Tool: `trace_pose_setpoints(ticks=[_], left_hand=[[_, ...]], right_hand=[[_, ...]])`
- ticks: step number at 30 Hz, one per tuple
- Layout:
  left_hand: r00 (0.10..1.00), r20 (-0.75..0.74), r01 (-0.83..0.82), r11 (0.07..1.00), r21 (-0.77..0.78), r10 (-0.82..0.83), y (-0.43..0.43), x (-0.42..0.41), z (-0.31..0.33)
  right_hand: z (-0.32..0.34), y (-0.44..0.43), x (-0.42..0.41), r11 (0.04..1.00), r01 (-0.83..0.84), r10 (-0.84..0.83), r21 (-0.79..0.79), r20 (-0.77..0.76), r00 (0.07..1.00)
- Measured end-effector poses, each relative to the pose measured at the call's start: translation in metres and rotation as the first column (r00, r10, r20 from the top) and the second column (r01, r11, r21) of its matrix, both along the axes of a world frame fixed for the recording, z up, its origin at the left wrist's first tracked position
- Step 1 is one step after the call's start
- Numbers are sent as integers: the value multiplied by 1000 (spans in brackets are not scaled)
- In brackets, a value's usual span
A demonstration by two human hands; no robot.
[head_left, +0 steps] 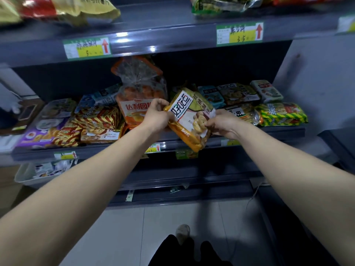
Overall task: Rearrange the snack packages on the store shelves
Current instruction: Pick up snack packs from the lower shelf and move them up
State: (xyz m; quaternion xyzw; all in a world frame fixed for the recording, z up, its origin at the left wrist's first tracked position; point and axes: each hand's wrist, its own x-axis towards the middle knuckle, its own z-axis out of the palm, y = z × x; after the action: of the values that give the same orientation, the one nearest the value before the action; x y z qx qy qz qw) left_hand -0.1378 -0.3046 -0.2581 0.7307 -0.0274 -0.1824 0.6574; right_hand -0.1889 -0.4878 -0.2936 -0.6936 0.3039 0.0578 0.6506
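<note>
A yellow and white biscuit package (189, 118) is held tilted in front of the middle shelf (269, 132). My left hand (156, 115) grips its upper left edge, and my right hand (223, 122) pinches its lower right side. Behind my left hand stands an orange bread bag (138, 93), upright, with a clear twisted top. Flat snack packs lie on both sides: red and yellow striped ones (96, 118) to the left and a green and yellow pack (281, 114) to the right.
The upper shelf (172, 29) overhangs with bags and price tags (87, 48). A white basket (26, 175) with small packets sits on the lower left. Dark lower shelves and a tiled floor (153, 227) lie below, and my foot shows there.
</note>
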Motion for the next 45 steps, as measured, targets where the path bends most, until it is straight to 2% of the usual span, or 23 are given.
trace_pose_setpoints(ticks=[3,9,14,17,23,26,31,36,40,45], left_hand=[[999,44,16,999,46,-18,10,-10,7],[994,113,-22,984,178,2,38,-15,18],[994,93,-66,986,152,52,57,-19,19],[998,23,-67,994,91,65,72,-22,16],[988,-7,-156,988,3,156,124,-23,32],[989,78,-121,993,-13,122,162,-23,50],[930,311,-199,980,-21,196,230,-18,92],[901,391,-187,982,-39,187,293,-5,141],[832,510,-229,972,-41,218,330,14,178],[790,573,-204,975,-88,218,357,53,229]], right_hand=[[8,1,-10,997,-22,23,-67,17,1000],[16,8,-31,963,-267,271,46,-95,958],[22,19,-40,964,-239,245,119,-36,969],[29,32,-38,968,-233,235,96,-7,972],[55,82,-28,952,-291,283,95,90,955],[76,122,-18,942,-335,333,-12,152,931],[127,203,-7,923,-341,383,-180,315,869],[183,265,-1,895,-299,421,-333,400,814],[223,302,16,891,-239,412,-385,469,781],[266,335,52,914,-113,337,-389,575,745]])
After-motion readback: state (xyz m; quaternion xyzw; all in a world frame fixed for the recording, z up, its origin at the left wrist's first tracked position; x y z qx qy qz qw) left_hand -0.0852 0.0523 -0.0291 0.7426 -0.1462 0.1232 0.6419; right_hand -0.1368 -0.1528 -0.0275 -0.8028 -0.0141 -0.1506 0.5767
